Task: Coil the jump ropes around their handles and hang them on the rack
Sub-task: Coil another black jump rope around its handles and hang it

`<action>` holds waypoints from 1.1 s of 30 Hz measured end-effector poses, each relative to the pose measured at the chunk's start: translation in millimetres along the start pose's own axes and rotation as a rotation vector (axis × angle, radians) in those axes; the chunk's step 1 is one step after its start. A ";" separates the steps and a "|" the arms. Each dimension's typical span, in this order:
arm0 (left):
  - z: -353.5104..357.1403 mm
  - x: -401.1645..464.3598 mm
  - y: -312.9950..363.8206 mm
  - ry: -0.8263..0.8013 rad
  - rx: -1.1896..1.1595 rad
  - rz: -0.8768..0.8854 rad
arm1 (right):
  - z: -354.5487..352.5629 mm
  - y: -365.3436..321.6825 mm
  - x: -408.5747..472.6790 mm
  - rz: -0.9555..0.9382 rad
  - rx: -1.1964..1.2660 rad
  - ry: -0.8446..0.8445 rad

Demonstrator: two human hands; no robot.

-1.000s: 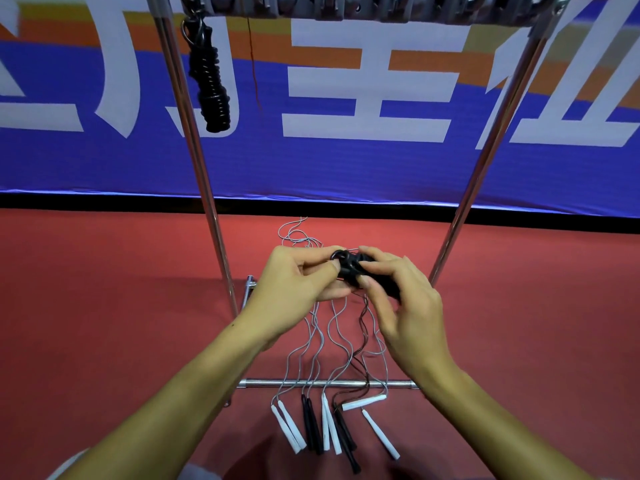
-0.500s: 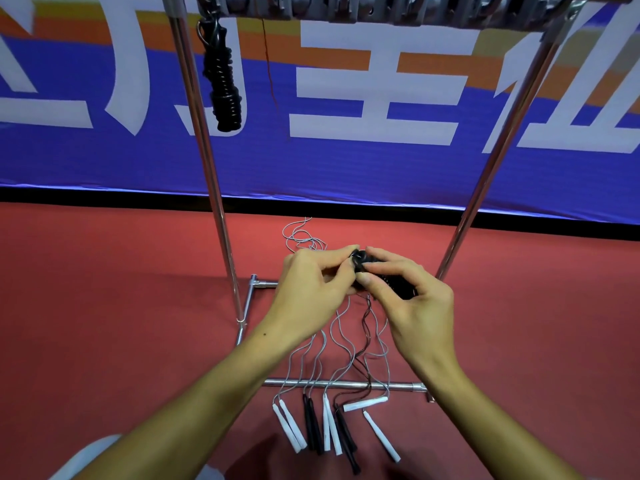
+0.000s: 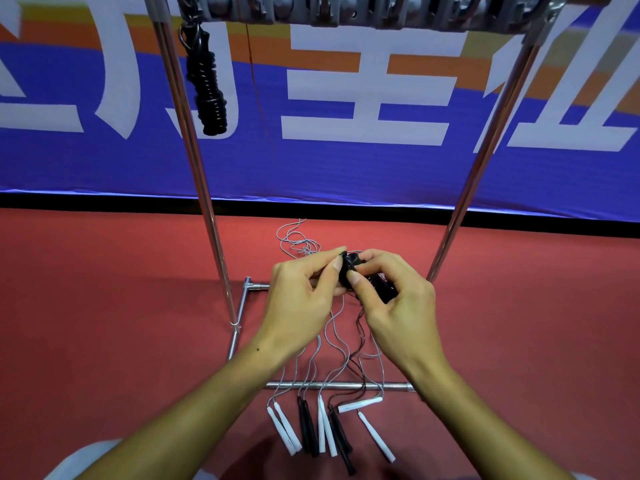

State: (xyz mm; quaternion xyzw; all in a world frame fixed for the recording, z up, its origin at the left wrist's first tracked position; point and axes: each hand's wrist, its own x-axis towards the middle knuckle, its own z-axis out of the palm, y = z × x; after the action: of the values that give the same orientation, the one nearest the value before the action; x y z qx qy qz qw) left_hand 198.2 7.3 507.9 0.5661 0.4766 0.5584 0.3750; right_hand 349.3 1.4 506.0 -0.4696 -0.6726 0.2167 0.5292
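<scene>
head view looked down on two bare hands meeting in front of the rack (image 3: 207, 216), between its two upright poles. the left hand (image 3: 301, 299) pinched the top end of a black coiled jump rope (image 3: 351, 268) with thumb and forefinger, while the right hand (image 3: 394, 306) curled its fingers round the body of the bundle, thumb pressed on the windings. the rope looked light, thin and springy, the sort that would likely unwind if the grip eased, so the safest hold was probably across the wraps themselves, with the free end kept pinched. one finished black bundle (image 3: 206, 81) already hung from a hook at the left end of the top bar (image 3: 363, 15). below the hands, loose ropes (image 3: 332, 341) trailed across the lower crossbar (image 3: 339, 386), their white and black handles (image 3: 322, 431) lying close together on the red floor (image 3: 104, 306). room to lift seemed open straight upward between the poles, and several hooks to the right of the hung bundle looked free, though the dangling cords underneath could snag a careless move.
</scene>
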 end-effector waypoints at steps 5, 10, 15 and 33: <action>3.4 -2.0 0.9 -0.057 -0.053 -0.042 | -5.2 -1.3 0.2 0.016 -0.047 0.001; 3.3 0.0 4.5 -0.068 -0.139 -0.120 | -9.0 -0.1 1.0 0.043 -0.047 0.036; 1.7 1.3 11.0 -0.062 -0.178 -0.172 | -9.4 -0.6 1.2 0.055 -0.049 0.083; -12.6 2.6 14.5 -0.072 -0.044 0.012 | -14.0 -6.3 2.3 0.140 0.167 -0.243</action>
State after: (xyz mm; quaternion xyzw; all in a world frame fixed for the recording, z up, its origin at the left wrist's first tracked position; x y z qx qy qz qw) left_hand 187.3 4.6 523.7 0.5803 0.4470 0.5502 0.4008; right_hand 359.6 -2.4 516.9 -0.4402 -0.6769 0.3635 0.4648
